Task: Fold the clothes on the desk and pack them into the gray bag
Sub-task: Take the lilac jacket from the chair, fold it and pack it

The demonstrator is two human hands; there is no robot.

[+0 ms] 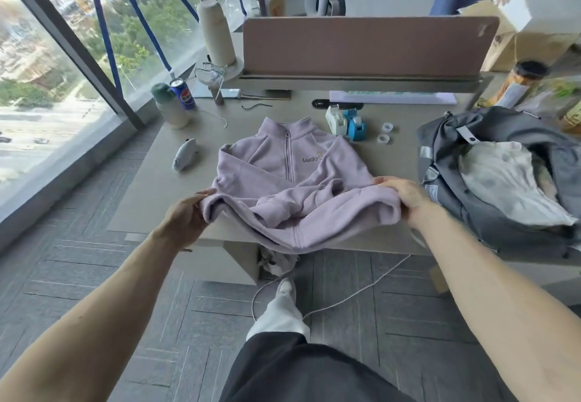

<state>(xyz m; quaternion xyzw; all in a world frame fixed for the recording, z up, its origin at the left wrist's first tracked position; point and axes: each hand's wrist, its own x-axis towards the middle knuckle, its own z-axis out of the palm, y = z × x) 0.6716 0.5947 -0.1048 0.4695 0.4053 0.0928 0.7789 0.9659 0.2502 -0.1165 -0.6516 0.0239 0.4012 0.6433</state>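
Reaching over my black trouser leg (pixel 298 370), left hand (pixel 185 213) and right hand (pixel 405 194) each grip one side of the lilac fleece zip-up jacket (pixel 292 162) lying mid beige desk (pixel 163 188), hem raised, probably to fold it upward, open gray fabric bag (pixel 459 210) just right.

"Lucky" printed on chest of lilac zip jacket (pixel 283 162), Pepsi logo on blue can (pixel 183 94)

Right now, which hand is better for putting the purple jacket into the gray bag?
Probably the right hand: it grips the jacket right beside the open gray bag; the left hand is farther.
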